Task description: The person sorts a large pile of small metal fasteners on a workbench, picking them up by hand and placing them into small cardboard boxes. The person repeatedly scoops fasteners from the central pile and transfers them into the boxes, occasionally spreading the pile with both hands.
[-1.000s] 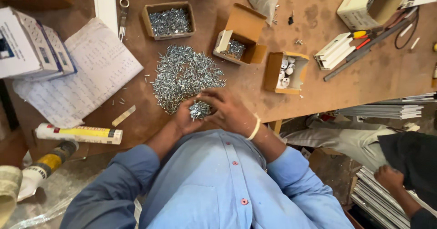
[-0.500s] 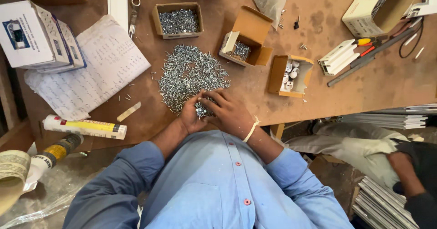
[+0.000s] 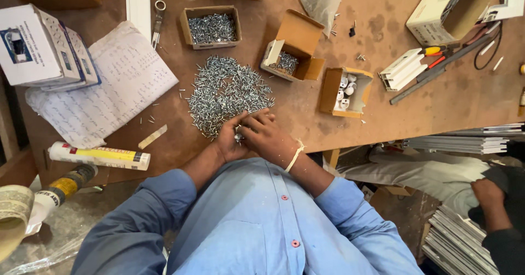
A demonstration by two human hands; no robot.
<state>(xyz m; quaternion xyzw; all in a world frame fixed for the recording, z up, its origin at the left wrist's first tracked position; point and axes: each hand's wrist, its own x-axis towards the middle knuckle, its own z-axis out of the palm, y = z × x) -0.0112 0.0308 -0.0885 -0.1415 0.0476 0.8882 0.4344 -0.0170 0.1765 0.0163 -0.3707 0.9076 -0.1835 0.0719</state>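
- Left hand (image 3: 228,141) is curled at the near edge of the workbench (image 3: 383,116), fingers closed round a small clutch of screws; a few shiny shanks show between it and the other hand.
- Right hand (image 3: 268,135) lies over and against the left, fingers bent, pinching at the same clutch. A pale band sits on its wrist. How many screws it grips I cannot tell.
- Screw pile (image 3: 225,93): loose heap of small bright metal screws spread on the bench, its near edge touching the fingertips of both hands.
- Handling, judged: each screw light, stiff, smooth and pointed; slippery singly, prone to roll and scatter. Best taken in a pinch by the shank or scooped in a cupped palm from the pile's near edge.
- Open cardboard box (image 3: 212,27) beyond the pile holds more screws. A second box (image 3: 295,45), flap up, sits to the right of the pile with a few screws inside.
- Third box (image 3: 345,91) holds small white parts, near the right hand but apart from it.
- Left of the pile: written paper sheet (image 3: 109,83); a sealant tube (image 3: 98,156) lies nearer the bench edge.
- Stray screws dot the bench round the heap; nothing lies between hands and pile.
- Another person's hand (image 3: 486,192) rests low right, well apart, by stacked strips.
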